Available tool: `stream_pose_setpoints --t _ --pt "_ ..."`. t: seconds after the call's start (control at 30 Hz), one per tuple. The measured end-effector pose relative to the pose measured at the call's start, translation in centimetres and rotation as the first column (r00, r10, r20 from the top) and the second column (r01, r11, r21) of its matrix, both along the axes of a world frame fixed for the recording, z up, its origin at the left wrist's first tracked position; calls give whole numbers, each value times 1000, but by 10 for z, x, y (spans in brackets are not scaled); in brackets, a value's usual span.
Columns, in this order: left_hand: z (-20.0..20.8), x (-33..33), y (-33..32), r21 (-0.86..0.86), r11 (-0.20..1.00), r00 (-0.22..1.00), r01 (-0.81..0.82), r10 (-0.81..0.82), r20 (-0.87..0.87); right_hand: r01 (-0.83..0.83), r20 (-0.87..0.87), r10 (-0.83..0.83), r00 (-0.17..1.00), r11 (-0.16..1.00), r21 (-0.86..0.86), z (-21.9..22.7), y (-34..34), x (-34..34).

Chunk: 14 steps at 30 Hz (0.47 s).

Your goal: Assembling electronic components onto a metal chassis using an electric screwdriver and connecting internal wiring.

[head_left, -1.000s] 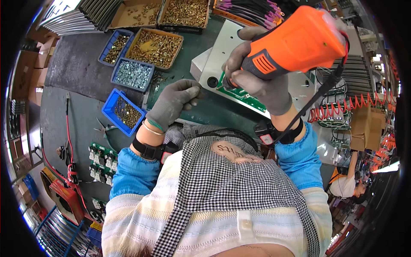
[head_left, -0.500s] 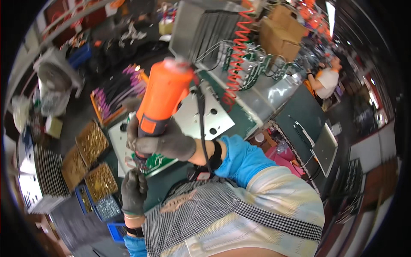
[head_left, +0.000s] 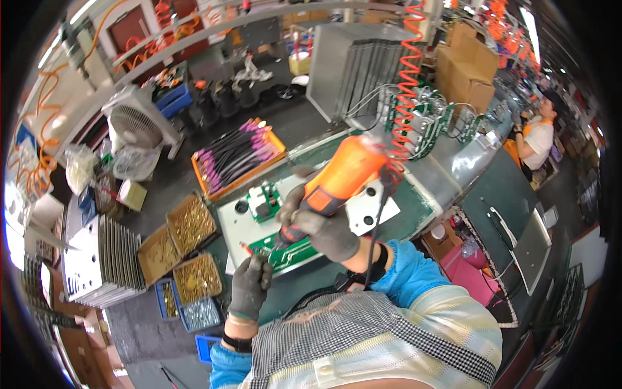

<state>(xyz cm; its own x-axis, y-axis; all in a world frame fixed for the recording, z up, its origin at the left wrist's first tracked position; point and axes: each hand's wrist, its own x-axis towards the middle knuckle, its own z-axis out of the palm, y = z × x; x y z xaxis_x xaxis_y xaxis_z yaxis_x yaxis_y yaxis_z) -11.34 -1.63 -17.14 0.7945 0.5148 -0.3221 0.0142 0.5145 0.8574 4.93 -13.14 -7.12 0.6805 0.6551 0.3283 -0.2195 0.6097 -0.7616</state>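
My right hand, in a grey glove, is wrapped around an orange power screwdriver. The tool lies tilted, its dark nose pointing down and left at a green circuit board on a white metal panel. My left hand, also gloved, is beside the board's left end with its fingers curled together. What they pinch, if anything, is too small to make out; a small reddish tip shows just above them. Another green board with white parts sits farther up the panel.
Cardboard trays of brass-coloured screws and blue bins with silver pieces stand left. Beyond the panel is an orange tray of black cables. A red coiled hose hangs at the back. Stacked panels stand far left. A co-worker is far right.
My view has turned, shifting the scene rightward in the picture. The screwdriver leans over more, and its nose has moved away from my left fingers, to the right.
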Motion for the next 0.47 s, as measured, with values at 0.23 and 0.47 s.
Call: stream_pose_setpoints --t 0.23,0.47 --pt "-1 3 3 825 516 969 231 -195 -150 -54 194 44 980 997 48 -13 -8 18" --pt "-13 20 -10 -305 952 999 37 -36 9 -54 170 32 985 991 126 -18 -3 22"
